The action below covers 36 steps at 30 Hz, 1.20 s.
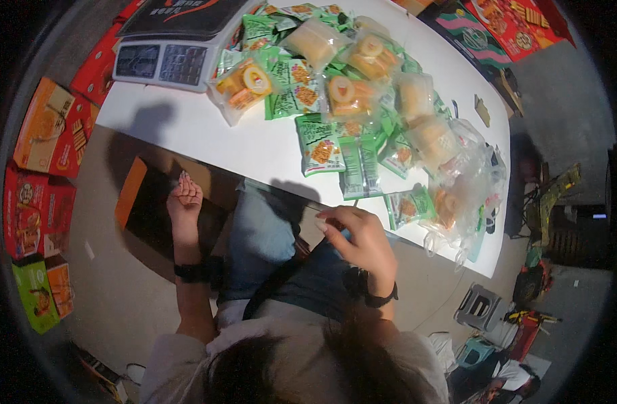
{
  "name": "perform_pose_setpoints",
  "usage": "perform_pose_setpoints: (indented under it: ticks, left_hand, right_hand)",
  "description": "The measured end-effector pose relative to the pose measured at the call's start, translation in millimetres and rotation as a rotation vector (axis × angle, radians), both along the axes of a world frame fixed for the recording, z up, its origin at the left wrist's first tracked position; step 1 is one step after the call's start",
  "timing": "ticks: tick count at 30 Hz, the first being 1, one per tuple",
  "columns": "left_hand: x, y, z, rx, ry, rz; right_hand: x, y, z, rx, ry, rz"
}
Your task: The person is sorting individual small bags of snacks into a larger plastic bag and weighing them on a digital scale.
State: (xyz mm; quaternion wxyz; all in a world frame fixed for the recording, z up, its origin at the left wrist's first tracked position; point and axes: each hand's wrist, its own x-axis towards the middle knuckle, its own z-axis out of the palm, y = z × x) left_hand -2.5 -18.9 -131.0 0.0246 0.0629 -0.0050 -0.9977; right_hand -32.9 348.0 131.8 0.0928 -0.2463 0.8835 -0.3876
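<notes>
My left hand (186, 194) is raised over an open cardboard box (129, 194) beside my legs, fingers curled together, and no object shows in it. At the front edge of the white table (227, 141), my right hand (361, 240) hovers over my lap with thumb and fingertips slightly apart and nothing seen between them. Closest to it are a green snack packet (360, 166), seen from its back, and another green packet (409, 207). Frosted bags of packaged pastries (351, 96) lie on a heap of green packets (301, 83). Another such bag (242, 87) sits at the heap's left.
A digital scale (159, 63) stands at the table's far left. Crumpled clear plastic bags (470, 177) spill over the right edge. Red printed cartons (38, 209) line the left floor. At right are a grey stool (480, 305) and a person (510, 376).
</notes>
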Motion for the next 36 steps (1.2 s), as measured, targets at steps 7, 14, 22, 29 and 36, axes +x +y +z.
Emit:
perform_pose_setpoints:
  ticks: [7, 14, 22, 29, 36]
  left_hand:
    - [-21, 70, 116, -0.265, -0.249, 0.149]
    - [-28, 89, 120, -0.371, -0.415, 0.127]
    - [-25, 84, 124, -0.515, -0.418, 0.212]
    - [-33, 81, 112, -0.517, -0.471, 0.211]
    - [-40, 92, 142, -0.743, -0.551, 0.378]
  right_hand:
    - [-34, 59, -28, -0.036, 0.161, -0.664]
    - [-91, 122, -57, 0.757, 0.677, -0.757]
    - [-134, 182, -86, 0.789, 0.529, -0.627]
    - [-131, 189, -71, 0.650, 0.523, -0.618]
    - [-88, 142, 10, -0.686, -0.092, -0.496]
